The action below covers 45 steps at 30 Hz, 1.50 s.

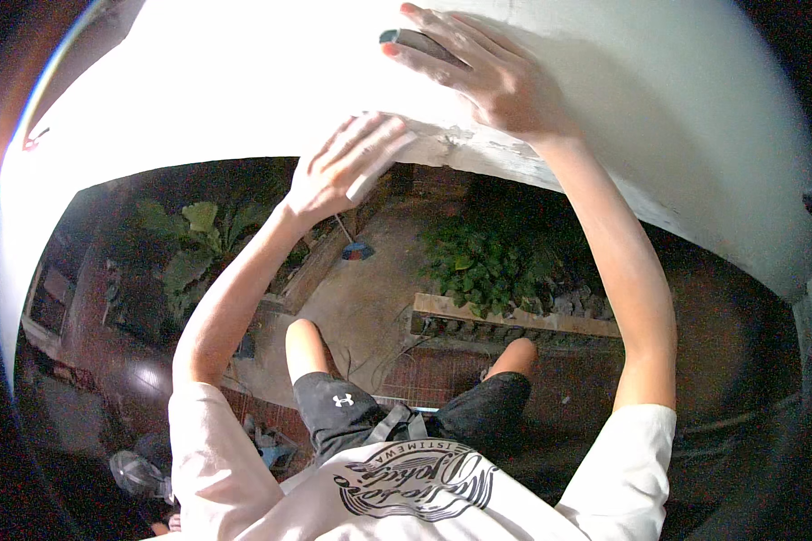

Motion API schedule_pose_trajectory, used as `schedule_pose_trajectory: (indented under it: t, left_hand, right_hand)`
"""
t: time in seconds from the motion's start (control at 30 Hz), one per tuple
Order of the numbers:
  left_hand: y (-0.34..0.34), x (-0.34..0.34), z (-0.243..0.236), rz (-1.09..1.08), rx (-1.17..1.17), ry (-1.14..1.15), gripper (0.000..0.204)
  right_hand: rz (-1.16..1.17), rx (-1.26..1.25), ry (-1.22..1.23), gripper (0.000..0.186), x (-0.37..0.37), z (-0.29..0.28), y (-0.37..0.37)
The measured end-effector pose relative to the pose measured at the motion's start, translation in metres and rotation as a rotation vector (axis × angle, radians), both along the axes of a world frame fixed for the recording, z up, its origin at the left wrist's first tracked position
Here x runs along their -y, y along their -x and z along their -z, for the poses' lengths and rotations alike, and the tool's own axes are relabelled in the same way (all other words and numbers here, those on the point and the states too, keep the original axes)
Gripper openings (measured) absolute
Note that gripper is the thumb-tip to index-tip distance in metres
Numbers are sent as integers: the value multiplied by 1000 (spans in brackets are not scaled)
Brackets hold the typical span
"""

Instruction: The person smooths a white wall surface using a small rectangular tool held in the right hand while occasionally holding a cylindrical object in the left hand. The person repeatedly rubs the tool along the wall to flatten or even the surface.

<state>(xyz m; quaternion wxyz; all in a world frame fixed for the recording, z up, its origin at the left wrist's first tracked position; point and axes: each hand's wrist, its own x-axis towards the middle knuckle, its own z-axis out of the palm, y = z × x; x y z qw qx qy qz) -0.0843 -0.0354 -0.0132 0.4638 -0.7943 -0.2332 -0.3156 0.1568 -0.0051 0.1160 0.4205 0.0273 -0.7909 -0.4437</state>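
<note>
A bright white, curved wall surface (695, 117) fills the upper part of the view, with rough, flaking paint along its lower edge. My right hand (501, 86) lies against it at the top centre, fingers stretched forward. Between those fingers sits a narrow grey piece with a dark teal end (389, 37); most of it is covered, so its kind is unclear. Lower and to the left, my left hand (343, 171) reaches the wall's lower edge. Its fingers are extended side by side, slightly blurred and whitish, with nothing seen in them.
Below lie a paved path (379, 261) and a blue-and-red broom head (357, 251). A leafy bush (487, 261) grows behind a low block border (514, 316); a broad-leaved plant (198, 225) stands left. At lower left is a person in a grey cap (137, 472).
</note>
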Motion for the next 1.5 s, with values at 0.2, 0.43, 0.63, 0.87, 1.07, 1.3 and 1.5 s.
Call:
schedule_pose_trajectory:
  t: [0.2,0.43,0.63,0.87,1.07,1.3,1.5]
  left_hand:
    - [18,9,8,-244,387,123,50]
    - [26,12,24,-272,719,259,57]
    - [53,2,29,28,1267,-18,47]
    - [57,13,15,-331,668,235,55]
    - [45,4,9,-299,1042,75,52]
    - [42,-3,1,-1,1333,5,45]
    - [19,-2,4,-49,276,-137,49]
  right_hand:
    - [86,105,87,60,3,5,-2]
    - [166,101,18,68,1,10,-5]
    - [184,96,80,78,-1,10,-4]
    - [172,105,129,76,1,12,-4]
    - [232,133,78,74,-3,15,-6]
    - [238,118,74,72,-1,18,-5]
    - [98,79,92,72,-2,18,-2]
